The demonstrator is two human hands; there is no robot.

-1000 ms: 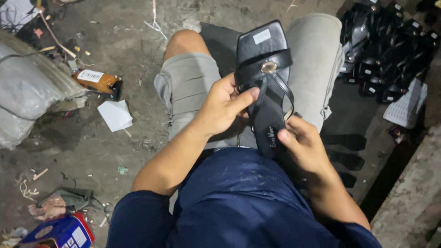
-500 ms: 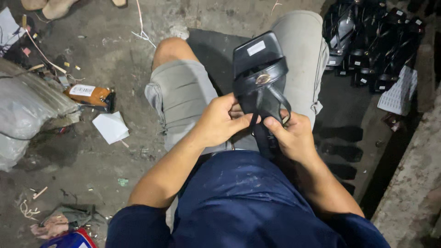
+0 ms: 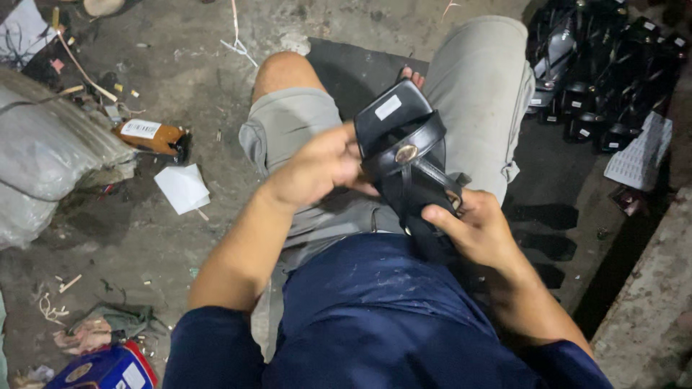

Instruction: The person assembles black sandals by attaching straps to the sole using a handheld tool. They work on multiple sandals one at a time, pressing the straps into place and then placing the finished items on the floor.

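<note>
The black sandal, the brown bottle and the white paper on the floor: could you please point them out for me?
sandal (image 3: 404,155), head view, on the front strap by the round metal ornament.
bottle (image 3: 148,135), head view, on its labelled body.
paper (image 3: 183,188), head view, on the sheet's middle.

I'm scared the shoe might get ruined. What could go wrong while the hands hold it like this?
The black sandal is held up over the lap by the left hand and right hand; if either slips, it could drop onto the dirty floor and get scuffed. The right hand's fingers pinch near the thin straps, so a hard pull might strain them. The light is dim, so a small flaw could be missed.
</note>
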